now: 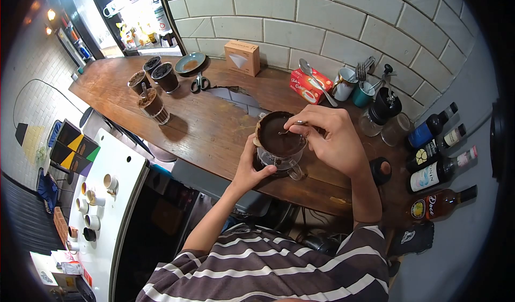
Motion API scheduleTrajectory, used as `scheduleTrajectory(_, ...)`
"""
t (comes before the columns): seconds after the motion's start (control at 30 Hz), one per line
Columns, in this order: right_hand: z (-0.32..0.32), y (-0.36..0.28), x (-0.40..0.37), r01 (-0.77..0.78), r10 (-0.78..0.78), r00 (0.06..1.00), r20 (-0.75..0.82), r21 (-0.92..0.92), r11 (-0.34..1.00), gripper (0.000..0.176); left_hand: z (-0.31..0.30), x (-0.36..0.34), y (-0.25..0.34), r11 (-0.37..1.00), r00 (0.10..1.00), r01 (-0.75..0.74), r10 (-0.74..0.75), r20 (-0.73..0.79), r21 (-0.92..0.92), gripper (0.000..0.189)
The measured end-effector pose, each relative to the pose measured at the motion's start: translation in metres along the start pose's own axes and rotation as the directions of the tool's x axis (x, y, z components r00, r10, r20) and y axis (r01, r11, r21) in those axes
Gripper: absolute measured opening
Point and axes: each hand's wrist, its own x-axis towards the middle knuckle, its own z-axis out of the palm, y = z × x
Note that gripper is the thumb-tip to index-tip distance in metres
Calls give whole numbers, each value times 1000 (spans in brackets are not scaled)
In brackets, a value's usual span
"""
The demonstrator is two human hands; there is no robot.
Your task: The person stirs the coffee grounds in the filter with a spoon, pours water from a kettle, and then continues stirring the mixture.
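A coffee dripper (266,151) filled with dark, wet coffee grounds stands on a glass server (294,173) near the table's front edge. My left hand (252,168) grips its left side, thumb in front and fingers partly hidden behind. Above the dripper's right rim, my right hand (330,138) pinches a thin metal spoon (283,132); its lower end dips toward the grounds and cannot be made out.
Several glasses of ground coffee (165,78) stand at the left, near scissors (200,83) and a plate (191,63). A filter box (242,58), a red box (311,86), mugs (344,85), a hand grinder (383,109) and syrup bottles (426,177) line the wall side.
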Motion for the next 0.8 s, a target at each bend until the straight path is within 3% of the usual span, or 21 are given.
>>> scheduleTrajectory(0.2, 0, 0, 0, 1, -1, 999, 51, -7, 1000, 11, -1, 0, -4, 999, 1000, -24, 24, -6, 43, 90)
scheduleTrajectory(0.27, 2, 3, -1, 62, -62, 998, -4, -6, 998, 11, 1, 0, -2, 999, 1000, -23, 24, -10, 38, 90)
scheduleTrajectory(0.8, -2, -3, -2, 11, -11, 1000, 21, 20, 1000, 12, 0, -1, -1, 1000, 1000, 24, -23, 18, -20, 91)
